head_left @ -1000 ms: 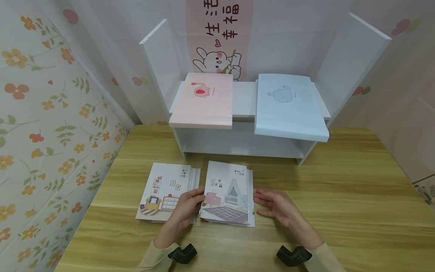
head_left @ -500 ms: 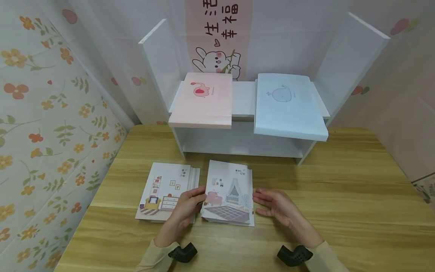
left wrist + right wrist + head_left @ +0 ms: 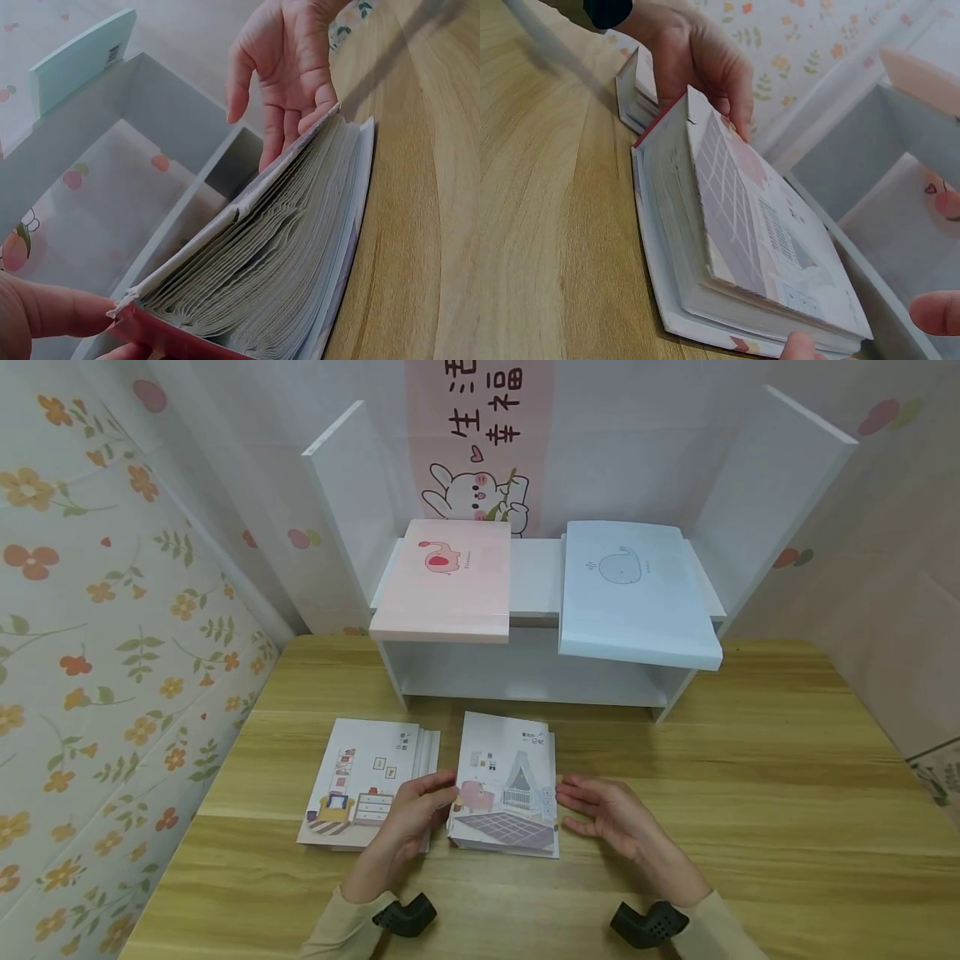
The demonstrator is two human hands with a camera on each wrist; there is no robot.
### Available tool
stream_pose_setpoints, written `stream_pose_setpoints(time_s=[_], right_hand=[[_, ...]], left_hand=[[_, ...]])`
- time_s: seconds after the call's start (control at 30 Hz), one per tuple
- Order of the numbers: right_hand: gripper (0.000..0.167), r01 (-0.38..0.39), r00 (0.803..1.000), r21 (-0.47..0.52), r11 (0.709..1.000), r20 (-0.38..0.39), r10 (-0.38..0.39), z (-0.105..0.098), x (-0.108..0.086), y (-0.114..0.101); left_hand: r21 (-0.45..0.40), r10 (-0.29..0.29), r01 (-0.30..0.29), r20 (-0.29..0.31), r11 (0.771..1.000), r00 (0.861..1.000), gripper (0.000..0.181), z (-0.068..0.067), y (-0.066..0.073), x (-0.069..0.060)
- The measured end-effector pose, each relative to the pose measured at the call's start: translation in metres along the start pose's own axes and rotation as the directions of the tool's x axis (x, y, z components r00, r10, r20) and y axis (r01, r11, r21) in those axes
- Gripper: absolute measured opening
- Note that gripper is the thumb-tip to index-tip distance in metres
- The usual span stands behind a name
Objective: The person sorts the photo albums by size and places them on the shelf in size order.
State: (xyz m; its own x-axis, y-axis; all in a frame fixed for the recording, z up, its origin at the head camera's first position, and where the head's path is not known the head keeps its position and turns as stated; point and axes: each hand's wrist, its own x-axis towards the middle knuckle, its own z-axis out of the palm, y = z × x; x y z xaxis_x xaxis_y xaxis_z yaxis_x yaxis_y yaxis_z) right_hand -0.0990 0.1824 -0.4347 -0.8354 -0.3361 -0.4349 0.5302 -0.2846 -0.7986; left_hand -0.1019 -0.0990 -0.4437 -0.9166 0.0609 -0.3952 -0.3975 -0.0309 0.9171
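A thick album [image 3: 504, 781] with a house-interior drawing on its cover lies between my hands on the wooden table. In the left wrist view its many pages [image 3: 262, 247] show edge-on, along with a red spine [image 3: 176, 341]. My left hand [image 3: 416, 810] touches the album's left, spine side with its fingertips. My right hand [image 3: 611, 814] is at the opposite side, fingers loosely extended, fingertips at or just beside the edge. The top cover sits slightly left of the bottom cover. Left of it lies a similar album stack [image 3: 363, 785], partly hidden behind my left hand.
Behind the albums stands a white shelf [image 3: 536, 668] with tall side panels. On it lie a pink album [image 3: 450, 593] with an elephant and a light blue album [image 3: 633, 593] with a whale, both overhanging the front edge. A floral curtain [image 3: 112, 693] hangs at the left.
The album's top cover has shifted slightly to the right, more over the bottom cover, with my left fingers following along. My right hand has stayed almost still. The head view has drifted a little.
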Motion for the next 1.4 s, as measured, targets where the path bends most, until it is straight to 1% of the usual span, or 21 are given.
stream_pose_setpoints(time_s=[0.17, 0.33, 0.43, 0.57, 0.67, 0.73, 0.8, 0.87, 0.93, 1.17, 1.27, 1.4], right_hand=[[0.032, -0.003, 1.0, 0.023, 1.0, -0.006, 0.003, 0.0, 0.001, 0.0], [0.027, -0.01, 1.0, 0.047, 0.999, -0.013, 0.011, 0.0, 0.002, -0.002], [0.023, -0.015, 1.0, 0.05, 0.999, -0.003, 0.015, 0.001, 0.003, -0.002], [0.02, -0.008, 1.0, 0.025, 1.0, 0.003, 0.008, 0.003, 0.005, -0.001], [0.019, 0.011, 1.0, -0.025, 1.0, -0.027, -0.012, 0.007, 0.007, 0.0], [0.024, 0.021, 0.998, -0.059, 0.998, -0.061, -0.025, 0.01, 0.008, 0.001], [0.035, 0.027, 0.996, -0.093, 0.995, -0.078, -0.034, 0.012, 0.008, 0.002], [0.046, 0.033, 0.995, -0.128, 0.991, -0.084, -0.044, 0.014, 0.009, 0.002], [0.051, 0.041, 0.995, -0.17, 0.985, -0.085, -0.056, 0.015, 0.008, 0.003], [0.056, 0.058, 0.986, -0.273, 0.96, -0.135, -0.097, 0.021, 0.005, 0.008], [0.058, 0.077, 0.984, -0.305, 0.949, -0.133, -0.122, 0.024, 0.002, 0.011], [0.063, 0.094, 0.98, -0.33, 0.939, -0.138, -0.146, 0.027, -0.001, 0.013]], left_hand=[[0.005, 0.003, -0.003, 0.003, 1.0, 1.0, 0.038, 0.0, 0.0, 0.001], [0.005, -0.005, 0.005, 0.002, 1.0, 1.0, 0.038, -0.001, 0.0, 0.0], [0.006, -0.001, 0.001, 0.006, 1.0, 1.0, 0.039, -0.001, 0.001, -0.001], [0.015, 0.006, -0.006, 0.012, 1.0, 1.0, 0.04, -0.001, 0.0, -0.002], [0.015, 0.005, -0.006, 0.015, 1.0, 1.0, 0.041, -0.001, 0.0, -0.003], [0.011, 0.003, -0.003, 0.016, 1.0, 1.0, 0.042, -0.001, 0.0, -0.004], [0.012, 0.003, -0.003, 0.02, 1.0, 1.0, 0.042, -0.001, 0.0, -0.004], [0.012, 0.004, -0.004, 0.026, 1.0, 1.0, 0.042, -0.001, -0.001, -0.005], [0.008, 0.003, -0.003, 0.034, 1.0, 0.999, 0.042, -0.002, -0.001, -0.005], [-0.005, -0.001, 0.002, 0.083, 1.0, 0.997, 0.046, -0.003, -0.002, -0.007], [-0.002, -0.007, 0.007, 0.108, 1.0, 0.994, 0.048, -0.003, -0.001, -0.008], [-0.024, -0.018, 0.022, 0.15, 0.999, 0.988, 0.051, -0.004, -0.002, -0.009]])
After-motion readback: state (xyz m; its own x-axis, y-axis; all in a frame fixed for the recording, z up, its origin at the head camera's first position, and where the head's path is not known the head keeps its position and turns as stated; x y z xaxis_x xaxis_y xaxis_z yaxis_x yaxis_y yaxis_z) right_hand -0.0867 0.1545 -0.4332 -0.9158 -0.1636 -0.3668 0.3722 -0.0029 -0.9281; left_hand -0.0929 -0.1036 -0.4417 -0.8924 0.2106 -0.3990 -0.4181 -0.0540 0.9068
